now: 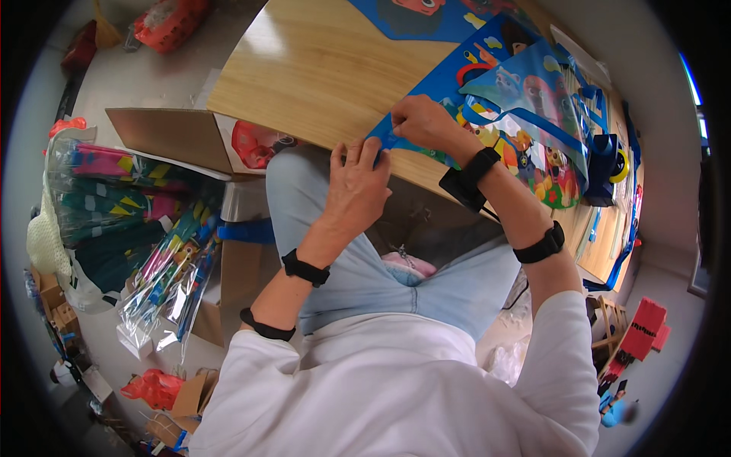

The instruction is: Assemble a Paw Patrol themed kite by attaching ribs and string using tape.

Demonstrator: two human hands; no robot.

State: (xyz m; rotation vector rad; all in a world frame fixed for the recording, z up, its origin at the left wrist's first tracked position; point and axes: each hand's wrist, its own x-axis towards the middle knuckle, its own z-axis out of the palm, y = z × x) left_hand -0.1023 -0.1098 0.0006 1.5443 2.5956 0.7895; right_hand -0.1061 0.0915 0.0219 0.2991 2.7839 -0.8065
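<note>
A blue sheet printed with cartoon figures (433, 85) lies slantwise on the wooden table, its narrow end at the near edge. My left hand (358, 183) is at that end, fingers bent over the table edge, with a bit of blue showing between thumb and forefinger. Just right of it, my right hand (428, 126) is closed above the sheet; whatever its fingers pinch is hidden. Beyond my right wrist lies a clear plastic bag with blue straps and cartoon prints (533, 114). A second blue printed piece with a pointed lower edge (411, 29) is at the far side.
The wooden table (304, 68) reaches over my knees. On the left are an open cardboard box (171, 137) and plastic-wrapped colourful goods (126, 190). A red basket (169, 27) stands at the far left. A dark blue item with a yellow wheel (603, 171) sits on the right.
</note>
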